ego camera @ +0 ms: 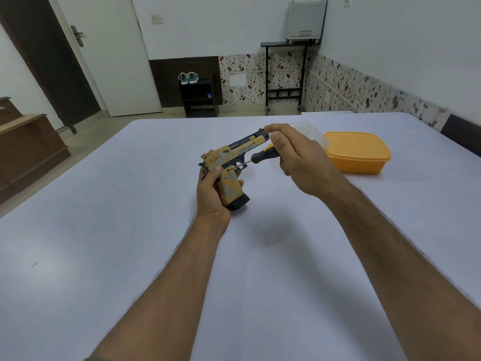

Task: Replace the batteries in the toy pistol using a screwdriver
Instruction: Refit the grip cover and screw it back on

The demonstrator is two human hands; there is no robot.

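Holding the pistol [229, 168] by its grip above the bench [104, 230], the left hand [212, 196] keeps it steady. Just right, the right hand [294, 152] grips the screwdriver [257, 155], tip slanting down-left onto the pistol's side, probably at a screw.

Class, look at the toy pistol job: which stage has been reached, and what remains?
Done: the screwdriver is picked up and the toy pistol is lifted off the table. In hand: the left hand holds the pistol's grip while the right hand sets the screwdriver tip against the frame near the trigger. Left: no cover looks open and no batteries are visible, so unscrewing, swapping and closing remain.
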